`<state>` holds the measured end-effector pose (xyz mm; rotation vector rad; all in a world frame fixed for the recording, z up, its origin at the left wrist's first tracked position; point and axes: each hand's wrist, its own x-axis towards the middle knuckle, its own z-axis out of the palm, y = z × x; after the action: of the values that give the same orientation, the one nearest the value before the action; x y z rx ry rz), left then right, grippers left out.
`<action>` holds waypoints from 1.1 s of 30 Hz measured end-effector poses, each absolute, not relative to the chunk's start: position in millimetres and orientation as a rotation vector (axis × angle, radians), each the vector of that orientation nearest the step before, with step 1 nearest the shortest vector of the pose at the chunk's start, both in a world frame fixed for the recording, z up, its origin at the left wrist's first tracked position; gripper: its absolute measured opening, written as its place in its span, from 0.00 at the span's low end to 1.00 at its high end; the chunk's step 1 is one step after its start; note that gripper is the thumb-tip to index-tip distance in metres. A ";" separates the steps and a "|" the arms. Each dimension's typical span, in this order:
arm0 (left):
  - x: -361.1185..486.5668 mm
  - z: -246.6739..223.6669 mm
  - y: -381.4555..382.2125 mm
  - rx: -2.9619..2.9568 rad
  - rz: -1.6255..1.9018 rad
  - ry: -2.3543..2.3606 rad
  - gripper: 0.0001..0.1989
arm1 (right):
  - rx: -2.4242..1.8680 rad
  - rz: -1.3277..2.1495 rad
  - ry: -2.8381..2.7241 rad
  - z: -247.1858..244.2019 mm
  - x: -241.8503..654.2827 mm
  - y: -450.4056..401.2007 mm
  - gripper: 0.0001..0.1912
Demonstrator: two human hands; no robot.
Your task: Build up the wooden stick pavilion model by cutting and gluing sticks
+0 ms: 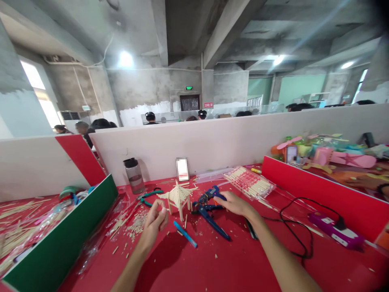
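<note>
A small pavilion model (179, 196) of pale wooden sticks, with a peaked roof on thin legs, stands on the red table in front of me. My left hand (156, 217) is at its near left, fingers closed in a pinch; whatever they hold is too small to make out. On the other side, my right hand (232, 202) grips a blue glue gun (209, 194), its nozzle toward the model. Just below the gun lies a cutter with dark blue handles (214, 225). A blue marker (185, 234) rests between my hands.
Green-handled pliers (148, 198) and wood scraps (136, 223) lie left, near a water bottle (133, 176). A phone (182, 169) leans against the white partition (212, 142). Bundled sticks (251, 182) and a purple power strip (336, 230) with a black cord are right. Green (67, 239) and red dividers (322, 194) flank me.
</note>
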<state>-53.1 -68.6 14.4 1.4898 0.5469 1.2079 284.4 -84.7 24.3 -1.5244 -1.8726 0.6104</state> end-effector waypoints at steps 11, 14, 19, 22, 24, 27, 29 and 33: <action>-50.6 22.4 -78.1 1.484 1.197 0.611 0.14 | -1.796 0.113 -1.861 13.3 262.2 -74.9 0.20; -49.5 23.1 -78.2 1.485 1.196 0.621 0.15 | -1.840 -0.018 -1.860 23.9 260.1 -82.2 0.21; -47.4 21.3 -78.2 1.489 1.182 0.635 0.16 | -1.963 -0.209 -1.791 46.1 262.6 -95.9 0.23; -46.4 20.1 -78.1 1.487 1.183 0.655 0.16 | -2.048 -0.232 -1.749 49.5 266.0 -97.0 0.23; -46.2 19.7 -77.6 1.497 1.190 0.661 0.17 | -2.091 -0.235 -1.728 45.5 267.9 -93.2 0.23; -46.2 19.9 -76.7 1.516 1.196 0.665 0.17 | -2.131 -0.151 -1.712 33.4 268.5 -82.3 0.21; -45.9 20.3 -76.6 1.527 1.195 0.669 0.16 | -2.150 -0.080 -1.703 24.0 267.0 -73.3 0.20; -44.8 20.5 -78.1 1.539 1.181 0.675 0.16 | -2.160 -0.044 -1.693 7.0 262.1 -57.0 0.21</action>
<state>-44.8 -78.1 20.5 1.5389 0.6746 1.1809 262.1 -57.0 7.0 -2.1598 -1.6934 -0.0437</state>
